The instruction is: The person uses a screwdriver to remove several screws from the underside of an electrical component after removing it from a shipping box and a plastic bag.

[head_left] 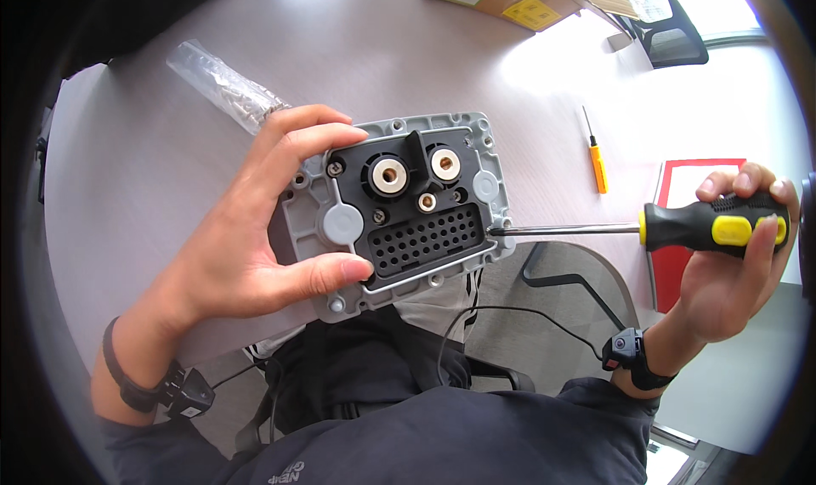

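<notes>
My left hand [234, 230] grips the grey housing [404, 217], fingers over its top edge and thumb on its front, partly past the near edge of the table [119, 204], above my lap. My right hand [731, 272] is wrapped around the large screwdriver [714, 223], its tip at the housing's right edge. Only the shaft crosses the room between my hands. Bare tabletop separates the housing from the small screwdriver [598, 164]; the clear bag [223, 85] lies just beside my left fingers, the cardboard box [493, 0] well beyond. I count two screwdrivers, one bag, one box, one red-edged booklet [667, 283]; on the housing, two large metal rings [389, 175] and one smaller.
</notes>
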`<state>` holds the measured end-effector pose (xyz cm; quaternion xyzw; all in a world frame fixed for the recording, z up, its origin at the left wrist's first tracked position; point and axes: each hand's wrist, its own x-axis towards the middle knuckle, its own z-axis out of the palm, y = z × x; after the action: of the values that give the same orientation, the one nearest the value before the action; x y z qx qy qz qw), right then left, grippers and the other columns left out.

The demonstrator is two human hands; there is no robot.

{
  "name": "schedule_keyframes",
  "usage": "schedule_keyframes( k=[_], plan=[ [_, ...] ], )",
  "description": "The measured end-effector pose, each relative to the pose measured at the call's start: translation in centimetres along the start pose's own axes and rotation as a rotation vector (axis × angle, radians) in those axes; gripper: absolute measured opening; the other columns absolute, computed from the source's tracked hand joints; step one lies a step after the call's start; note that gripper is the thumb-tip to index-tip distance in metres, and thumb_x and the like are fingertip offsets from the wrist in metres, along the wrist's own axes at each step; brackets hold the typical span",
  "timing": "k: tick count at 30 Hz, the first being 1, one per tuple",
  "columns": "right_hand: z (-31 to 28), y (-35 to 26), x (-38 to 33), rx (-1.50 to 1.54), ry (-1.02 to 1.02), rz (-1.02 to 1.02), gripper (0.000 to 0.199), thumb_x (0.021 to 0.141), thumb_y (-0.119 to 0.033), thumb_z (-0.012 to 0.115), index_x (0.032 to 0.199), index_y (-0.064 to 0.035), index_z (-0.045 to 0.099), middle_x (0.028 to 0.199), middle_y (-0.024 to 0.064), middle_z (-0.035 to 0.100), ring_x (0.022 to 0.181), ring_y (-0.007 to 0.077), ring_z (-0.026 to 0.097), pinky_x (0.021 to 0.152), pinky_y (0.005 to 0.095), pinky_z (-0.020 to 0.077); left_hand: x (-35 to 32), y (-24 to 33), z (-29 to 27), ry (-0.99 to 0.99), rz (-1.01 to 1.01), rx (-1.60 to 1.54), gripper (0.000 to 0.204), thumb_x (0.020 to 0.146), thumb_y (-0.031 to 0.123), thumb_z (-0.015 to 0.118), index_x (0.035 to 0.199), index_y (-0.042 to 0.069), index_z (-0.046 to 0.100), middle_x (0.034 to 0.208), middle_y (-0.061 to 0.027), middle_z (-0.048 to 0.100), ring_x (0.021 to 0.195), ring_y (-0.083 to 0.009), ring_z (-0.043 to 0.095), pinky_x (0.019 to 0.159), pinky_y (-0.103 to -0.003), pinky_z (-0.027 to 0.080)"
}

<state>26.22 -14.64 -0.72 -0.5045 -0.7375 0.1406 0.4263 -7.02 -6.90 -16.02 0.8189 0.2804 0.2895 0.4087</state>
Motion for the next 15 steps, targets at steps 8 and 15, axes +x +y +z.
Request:
schedule_keyframes(
  k=[8,15],
  plan=[
    [-0.8,-1.7,-0.6,0.027,-0.012,-0.01,0.033,0.094,-0.031,0.054,0.115,-0.008,0.045,0.103,0.0107,0.05,0.093,0.0212,0.056,0.087,0.0299,0.0489,-0.2,-0.4,0.2,0.029,0.009,-0.007,0.082,0.07,0.043,0.077,0.133,0.003,0.043,0.135,-0.0176,0.038,0.128,-0.0332,0.038,0.108,-0.041,0.03],
    [-0.5,0.3,-0.9,0.192,0.175,0.078,0.034,0.096,-0.033,0.051,0.116,-0.0068,0.043,0.104,0.0108,0.049,0.093,0.0225,0.057,0.085,0.0315,0.0488,-0.3,-0.2,-0.1,0.039,0.013,0.018,0.083,0.07,0.042,0.078,0.133,0.002,0.043,0.135,-0.0179,0.038,0.128,-0.0337,0.038,0.108,-0.042,0.029]
  ],
)
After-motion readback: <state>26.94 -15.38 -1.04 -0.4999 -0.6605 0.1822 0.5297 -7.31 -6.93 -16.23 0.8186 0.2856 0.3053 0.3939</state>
